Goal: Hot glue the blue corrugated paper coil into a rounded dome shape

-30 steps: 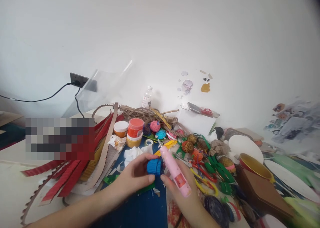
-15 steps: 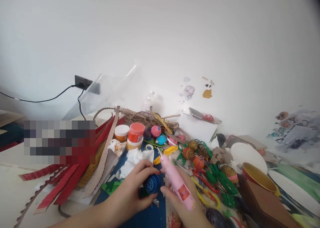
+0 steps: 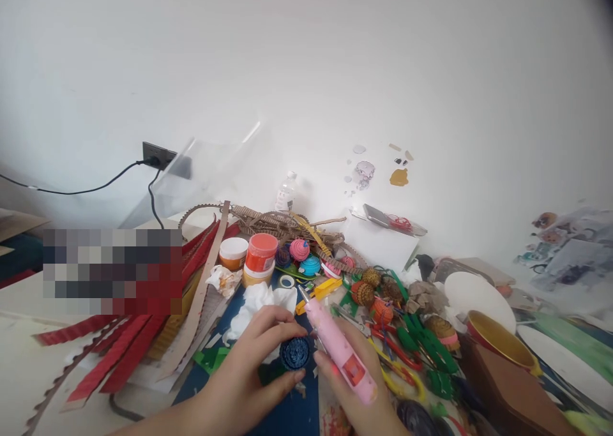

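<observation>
A dark blue ridged coil (image 3: 294, 353) sits between the thumb and fingers of my left hand (image 3: 251, 369), its round spiral face turned toward the camera. My right hand (image 3: 357, 375) is wrapped round a pink pen-like tool (image 3: 341, 350) with a metal tip and an orange-red switch. The tool's tip points up and left, above the coil and apart from it. Behind my left hand lies crumpled white tissue (image 3: 256, 305). Under both hands is a dark blue mat (image 3: 282, 410).
Paint jars (image 3: 262, 254) stand behind the tissue. Red corrugated strips (image 3: 129, 359) spread at the left. Scissors with yellow handles (image 3: 407, 378), green pieces and coiled balls crowd the right, beside a brown box (image 3: 512, 391) and a gold-lined bowl (image 3: 500, 340).
The blue coil has turned in my left hand, so its spiral face shows more fully. My right hand and the pink tool have shifted slightly.
</observation>
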A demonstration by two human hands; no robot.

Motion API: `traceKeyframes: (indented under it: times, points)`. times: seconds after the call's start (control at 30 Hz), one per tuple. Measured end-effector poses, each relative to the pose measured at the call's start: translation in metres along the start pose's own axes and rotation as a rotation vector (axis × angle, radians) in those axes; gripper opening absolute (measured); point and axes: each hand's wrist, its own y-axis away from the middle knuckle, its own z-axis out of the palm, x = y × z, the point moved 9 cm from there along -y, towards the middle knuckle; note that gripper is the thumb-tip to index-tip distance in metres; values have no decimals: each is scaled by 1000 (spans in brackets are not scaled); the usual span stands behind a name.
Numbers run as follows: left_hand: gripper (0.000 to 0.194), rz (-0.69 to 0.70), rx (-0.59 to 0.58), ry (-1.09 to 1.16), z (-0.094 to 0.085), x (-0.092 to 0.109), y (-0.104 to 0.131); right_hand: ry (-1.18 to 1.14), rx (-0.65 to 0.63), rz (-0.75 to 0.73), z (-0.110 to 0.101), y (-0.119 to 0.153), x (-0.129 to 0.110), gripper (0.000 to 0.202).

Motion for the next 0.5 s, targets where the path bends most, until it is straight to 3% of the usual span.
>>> traceKeyframes:
  times: [0.13,0.33,0.5]
  points:
    - [35,-24,58,-68,-5,-4,0,4,38,15,-5,-2,0,12]
    - [37,-49,141,-138,-13,-20,-5,-56,-8,1,-4,-3,-7,50]
    - [33,-89,195,-191,-19,-28,-7,-47,25,27,-6,-3,-3,49]
